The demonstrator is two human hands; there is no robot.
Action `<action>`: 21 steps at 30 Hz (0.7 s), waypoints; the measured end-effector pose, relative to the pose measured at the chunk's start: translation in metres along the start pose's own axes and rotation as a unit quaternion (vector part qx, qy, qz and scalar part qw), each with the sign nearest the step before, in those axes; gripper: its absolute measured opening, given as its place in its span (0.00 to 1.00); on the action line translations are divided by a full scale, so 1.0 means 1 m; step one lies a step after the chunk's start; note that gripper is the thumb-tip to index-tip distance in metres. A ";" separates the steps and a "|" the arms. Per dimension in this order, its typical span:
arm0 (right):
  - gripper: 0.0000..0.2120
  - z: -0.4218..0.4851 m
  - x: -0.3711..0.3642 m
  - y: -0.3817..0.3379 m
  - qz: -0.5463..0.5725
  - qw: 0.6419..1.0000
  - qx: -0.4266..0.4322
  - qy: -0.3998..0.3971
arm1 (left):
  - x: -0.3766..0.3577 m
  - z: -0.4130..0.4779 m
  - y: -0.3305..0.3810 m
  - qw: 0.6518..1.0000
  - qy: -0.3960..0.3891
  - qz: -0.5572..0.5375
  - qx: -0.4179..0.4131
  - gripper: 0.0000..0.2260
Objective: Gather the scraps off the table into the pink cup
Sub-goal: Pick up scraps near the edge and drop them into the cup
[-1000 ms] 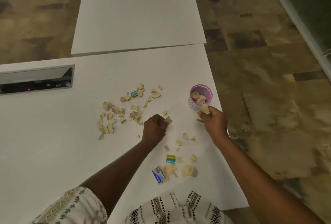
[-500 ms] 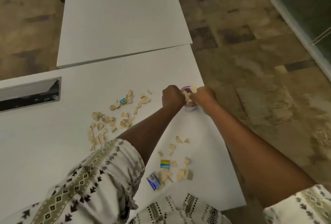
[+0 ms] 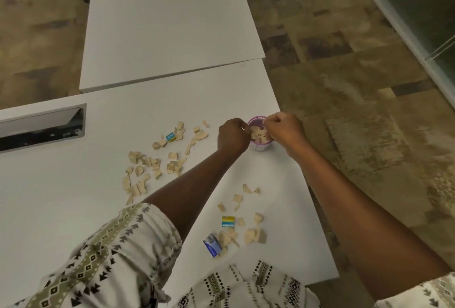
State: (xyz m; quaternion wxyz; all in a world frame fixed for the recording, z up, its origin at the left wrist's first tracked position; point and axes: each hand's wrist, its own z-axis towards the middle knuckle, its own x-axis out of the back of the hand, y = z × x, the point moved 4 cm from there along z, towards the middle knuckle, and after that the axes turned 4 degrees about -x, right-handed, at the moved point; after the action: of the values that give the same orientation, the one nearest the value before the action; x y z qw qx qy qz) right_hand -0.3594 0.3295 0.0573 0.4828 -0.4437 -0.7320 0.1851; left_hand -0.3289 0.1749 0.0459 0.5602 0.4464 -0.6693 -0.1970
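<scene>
The pink cup [image 3: 260,147] stands near the right edge of the white table [image 3: 61,209], holding several beige scraps [image 3: 258,132]. My left hand [image 3: 232,135] is curled at the cup's left rim, with a small pale scrap showing at its fingertips. My right hand [image 3: 283,130] curls over the right rim, fingers pointing down into the cup and hiding what they hold. A loose spread of beige scraps [image 3: 147,167] lies left of the cup. A smaller group of scraps [image 3: 246,231] lies near the front edge.
A blue-and-yellow piece [image 3: 170,136] sits among the far scraps, another [image 3: 228,222] in the near group, beside a blue wrapper [image 3: 212,246]. An open cable slot [image 3: 41,127] is at the left. A second white table [image 3: 167,24] adjoins behind. Floor lies right of the table edge.
Both hands rose from the table surface to the cup. The left hand carried a scrap from the middle of the table; the right hand moved from beside the cup to over its rim.
</scene>
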 end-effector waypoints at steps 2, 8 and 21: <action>0.07 -0.015 -0.002 0.010 -0.008 0.999 0.039 -0.005 | 0.005 -0.013 -0.011 1.000 -0.006 0.008 -0.018 0.05; 0.12 -0.059 -0.037 0.074 -0.173 0.980 0.075 -0.061 | 0.011 -0.066 -0.072 0.991 -0.068 0.090 -0.076 0.06; 0.26 -0.128 -0.128 0.125 -0.437 0.857 0.232 -0.144 | -0.008 -0.146 -0.166 0.894 -0.223 0.339 -0.189 0.18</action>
State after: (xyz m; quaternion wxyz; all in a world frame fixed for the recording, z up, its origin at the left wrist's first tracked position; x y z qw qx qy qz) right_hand -0.1709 0.2712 -0.0401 0.4924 0.0786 -0.8477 0.1811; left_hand -0.1309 0.1290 -0.0426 0.5030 0.0221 -0.8375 -0.2121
